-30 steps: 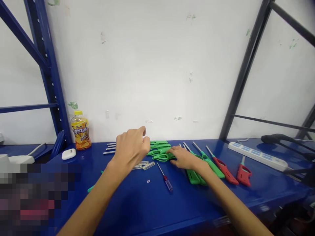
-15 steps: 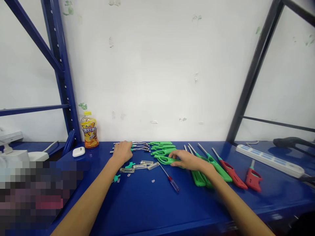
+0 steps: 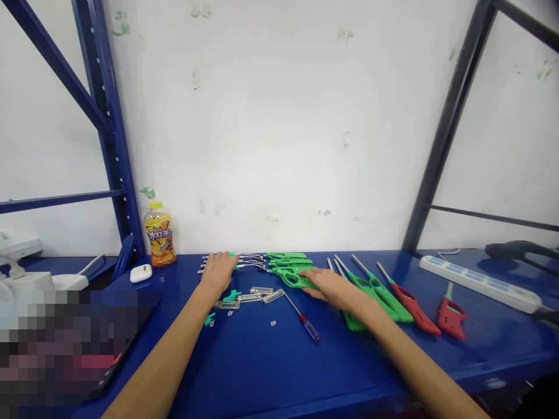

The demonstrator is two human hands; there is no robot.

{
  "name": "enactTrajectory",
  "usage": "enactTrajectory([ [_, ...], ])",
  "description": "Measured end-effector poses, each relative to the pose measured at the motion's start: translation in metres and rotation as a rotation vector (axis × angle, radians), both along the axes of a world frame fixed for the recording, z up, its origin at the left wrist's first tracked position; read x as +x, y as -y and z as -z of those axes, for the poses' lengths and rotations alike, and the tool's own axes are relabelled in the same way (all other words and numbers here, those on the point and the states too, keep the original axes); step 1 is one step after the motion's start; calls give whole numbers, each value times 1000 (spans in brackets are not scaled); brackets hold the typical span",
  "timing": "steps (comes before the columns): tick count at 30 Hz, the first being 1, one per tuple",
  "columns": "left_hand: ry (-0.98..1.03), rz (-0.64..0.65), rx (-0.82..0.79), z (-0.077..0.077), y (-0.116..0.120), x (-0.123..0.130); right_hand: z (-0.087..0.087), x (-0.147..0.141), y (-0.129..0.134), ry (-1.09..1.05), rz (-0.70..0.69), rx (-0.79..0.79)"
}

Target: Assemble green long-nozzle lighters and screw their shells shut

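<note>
My left hand [image 3: 219,272] reaches over a row of thin metal lighter tubes with wires [image 3: 251,263] at the back. Its fingers curl down among them, and the fingertips are hidden. My right hand [image 3: 329,285] is closed on the handle end of a green lighter casing [image 3: 290,278], whose loop-shaped opening points left. Behind it, more green casings [image 3: 286,256] lie close together. In front of the hands are several clear fuel tanks [image 3: 250,297], small teal triggers [image 3: 232,295], and a screwdriver [image 3: 309,327] with a purple-and-red handle.
Right of my right hand lie whole green lighters [image 3: 384,299] and red lighters [image 3: 414,308]. A white power strip [image 3: 480,284] stands beyond them. A drink bottle [image 3: 159,235] and a white earbud case [image 3: 140,273] stand at left. A blue rack post [image 3: 111,134] rises behind.
My right hand has pushed the green casing back, closer against the other casings. My left hand stays over the metal tubes, with only a slight shift.
</note>
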State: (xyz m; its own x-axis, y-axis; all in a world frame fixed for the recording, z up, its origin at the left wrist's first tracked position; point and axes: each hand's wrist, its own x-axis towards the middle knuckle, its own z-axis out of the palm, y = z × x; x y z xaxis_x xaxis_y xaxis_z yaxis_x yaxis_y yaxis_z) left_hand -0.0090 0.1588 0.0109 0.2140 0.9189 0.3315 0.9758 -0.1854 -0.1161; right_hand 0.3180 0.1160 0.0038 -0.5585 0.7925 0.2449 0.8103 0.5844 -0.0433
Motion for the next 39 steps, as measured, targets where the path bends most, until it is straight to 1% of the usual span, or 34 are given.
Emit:
enactTrajectory([
  [4, -24, -22, 38, -6, 4, -1, -10, 3, 16, 5, 22, 80],
  [7, -20, -41, 73, -10, 7, -1, -16, -3, 42, 4, 3, 128],
  [10, -5, -44, 113, -14, 8, 2, -17, -21, 75, 24, -57, 135],
  [12, 10, -35, 147, -16, 8, 5, -15, -37, 95, 63, -138, 130],
  [13, 17, -26, 166, -17, 8, 6, -14, -45, 103, 81, -186, 130],
  [16, 44, 11, 230, -19, 10, 11, -11, -65, 119, 92, -250, 138],
  [19, 86, 62, 290, -23, 12, 14, -14, -72, 123, 58, -272, 138],
  [21, 124, 104, 319, -26, 14, 15, -17, -67, 119, 33, -253, 133],
  [24, 199, 172, 358, -33, 18, 14, -21, -47, 100, -19, -147, 120],
  [27, 288, 218, 405, -40, 23, 12, -17, -22, 77, -134, 9, 119],
  [29, 345, 235, 434, -44, 29, 11, -11, -12, 68, -173, 42, 133],
  [30, 370, 242, 442, -46, 32, 10, -9, -9, 68, -191, 48, 147],
  [32, 411, 260, 441, -48, 42, 9, -4, -11, 76, -248, 54, 168],
  [34, 446, 287, 423, -49, 56, 8, -1, -18, 95, -346, 31, 155],
  [37, 497, 320, 408, -45, 84, 7, 3, -35, 124, -430, -96, 54],
  [38, 522, 325, 395, -41, 94, 7, 5, -40, 130, -422, -122, 26],
  [39, 588, 334, 348, -36, 105, 6, 7, -44, 135, -393, -163, 8],
])
